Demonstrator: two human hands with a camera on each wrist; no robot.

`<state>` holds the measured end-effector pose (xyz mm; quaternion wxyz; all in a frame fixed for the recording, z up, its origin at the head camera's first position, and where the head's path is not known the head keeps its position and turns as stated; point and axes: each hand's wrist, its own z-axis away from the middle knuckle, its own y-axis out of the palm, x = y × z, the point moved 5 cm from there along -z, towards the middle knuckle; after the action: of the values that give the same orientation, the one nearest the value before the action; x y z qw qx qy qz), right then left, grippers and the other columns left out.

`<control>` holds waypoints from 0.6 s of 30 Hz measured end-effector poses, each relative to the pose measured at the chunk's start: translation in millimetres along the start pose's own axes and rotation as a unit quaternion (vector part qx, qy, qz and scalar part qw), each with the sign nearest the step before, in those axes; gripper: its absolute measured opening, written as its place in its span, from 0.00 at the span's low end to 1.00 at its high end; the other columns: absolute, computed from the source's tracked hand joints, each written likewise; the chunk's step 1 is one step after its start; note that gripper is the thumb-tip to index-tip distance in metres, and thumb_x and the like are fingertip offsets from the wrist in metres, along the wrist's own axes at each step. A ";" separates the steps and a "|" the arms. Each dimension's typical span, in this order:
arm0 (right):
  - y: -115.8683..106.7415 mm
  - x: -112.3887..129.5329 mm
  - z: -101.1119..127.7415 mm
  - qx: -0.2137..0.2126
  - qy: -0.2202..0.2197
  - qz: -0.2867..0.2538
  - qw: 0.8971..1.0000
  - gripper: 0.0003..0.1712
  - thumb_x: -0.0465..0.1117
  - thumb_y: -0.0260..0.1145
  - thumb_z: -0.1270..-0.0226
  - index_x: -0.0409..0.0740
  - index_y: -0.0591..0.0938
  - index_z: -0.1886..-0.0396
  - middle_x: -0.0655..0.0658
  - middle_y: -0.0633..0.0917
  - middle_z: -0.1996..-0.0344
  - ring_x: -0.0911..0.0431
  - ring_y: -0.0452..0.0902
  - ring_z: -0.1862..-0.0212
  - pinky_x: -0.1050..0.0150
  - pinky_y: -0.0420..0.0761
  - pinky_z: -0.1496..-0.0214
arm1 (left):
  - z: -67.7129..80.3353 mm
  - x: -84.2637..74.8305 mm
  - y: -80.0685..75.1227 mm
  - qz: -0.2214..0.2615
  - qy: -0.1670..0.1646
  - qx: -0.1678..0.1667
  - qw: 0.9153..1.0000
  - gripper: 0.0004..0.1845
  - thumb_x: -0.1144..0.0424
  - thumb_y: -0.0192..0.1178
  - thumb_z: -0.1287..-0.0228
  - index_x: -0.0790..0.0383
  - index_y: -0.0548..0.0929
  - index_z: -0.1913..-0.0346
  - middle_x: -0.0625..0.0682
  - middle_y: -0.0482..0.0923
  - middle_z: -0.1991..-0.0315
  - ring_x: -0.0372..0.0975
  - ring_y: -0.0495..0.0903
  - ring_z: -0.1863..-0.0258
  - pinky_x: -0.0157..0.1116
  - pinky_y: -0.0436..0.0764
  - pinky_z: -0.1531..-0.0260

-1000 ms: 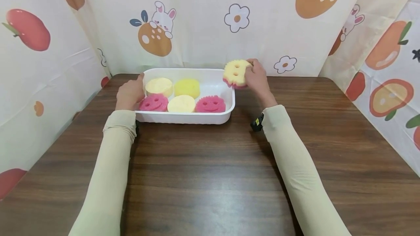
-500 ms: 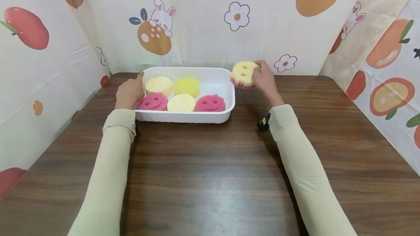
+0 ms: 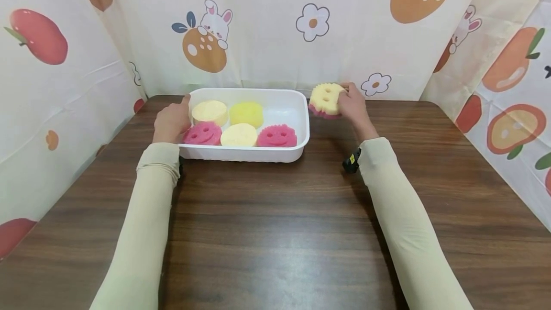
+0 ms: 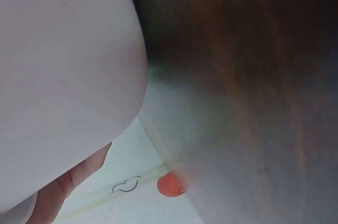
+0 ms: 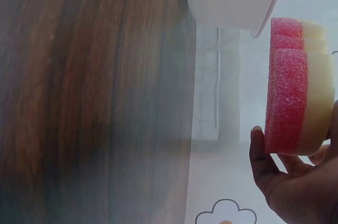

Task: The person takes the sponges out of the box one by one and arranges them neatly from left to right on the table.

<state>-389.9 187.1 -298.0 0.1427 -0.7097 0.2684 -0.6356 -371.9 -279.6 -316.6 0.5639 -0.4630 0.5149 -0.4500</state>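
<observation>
My right hand [image 3: 354, 104] grips a round sponge [image 3: 325, 100] with a pale yellow top and a pink underside, held in the air just right of the white tray [image 3: 280, 104]. The right wrist view shows that sponge [image 5: 296, 102] edge-on with my thumb [image 5: 261, 152] under it and the tray corner [image 5: 232, 2] beside it. My left hand [image 3: 171, 121] holds the tray's left rim, thumb on top. Inside the tray lie several round sponges: two pink smiling ones [image 3: 277, 136] and yellow ones [image 3: 245, 113]. The left wrist view shows only the tray wall [image 4: 58, 76] up close.
The tray stands at the back of a dark wooden table [image 3: 275, 233]. Printed fabric walls [image 3: 267, 27] with fruit, flowers and rabbits close in the back and both sides.
My right hand has carried the yellow and pink sponge to the right, away from the tray's right rim, and slightly lower. The left hand has stayed on the tray.
</observation>
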 end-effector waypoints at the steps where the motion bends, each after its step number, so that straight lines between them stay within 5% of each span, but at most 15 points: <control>1: -0.5 -1.0 0.2 0.003 0.000 0.000 1.000 0.29 0.44 0.37 0.24 0.38 0.67 0.29 0.37 0.69 0.29 0.47 0.64 0.32 0.52 0.64 0.26 | 0.1 -0.3 -0.1 -0.001 0.001 -0.001 1.000 0.40 0.63 0.47 0.28 0.59 0.39 0.20 0.76 0.70 0.38 0.66 0.74 0.46 0.64 0.75 0.44; 10: -2.3 -8.6 3.2 0.047 0.033 -0.001 0.998 0.31 0.44 0.37 0.26 0.39 0.62 0.27 0.36 0.67 0.29 0.47 0.63 0.34 0.55 0.67 0.32 | 0.9 -0.1 0.1 0.000 0.001 -0.001 1.000 0.41 0.63 0.48 0.29 0.59 0.39 0.20 0.76 0.71 0.39 0.65 0.75 0.47 0.64 0.75 0.44; 18: 0.5 -9.1 0.8 0.078 -0.004 0.063 0.995 0.30 0.40 0.38 0.29 0.29 0.62 0.31 0.31 0.70 0.36 0.44 0.64 0.41 0.54 0.67 0.38 | -0.4 -0.6 0.6 -0.003 0.002 -0.001 1.000 0.41 0.64 0.48 0.29 0.59 0.40 0.20 0.75 0.70 0.38 0.65 0.74 0.46 0.64 0.75 0.44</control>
<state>-389.7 191.7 -305.9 0.2387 -0.6804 0.2613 -0.6417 -372.3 -278.9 -317.0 0.5614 -0.4640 0.5148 -0.4522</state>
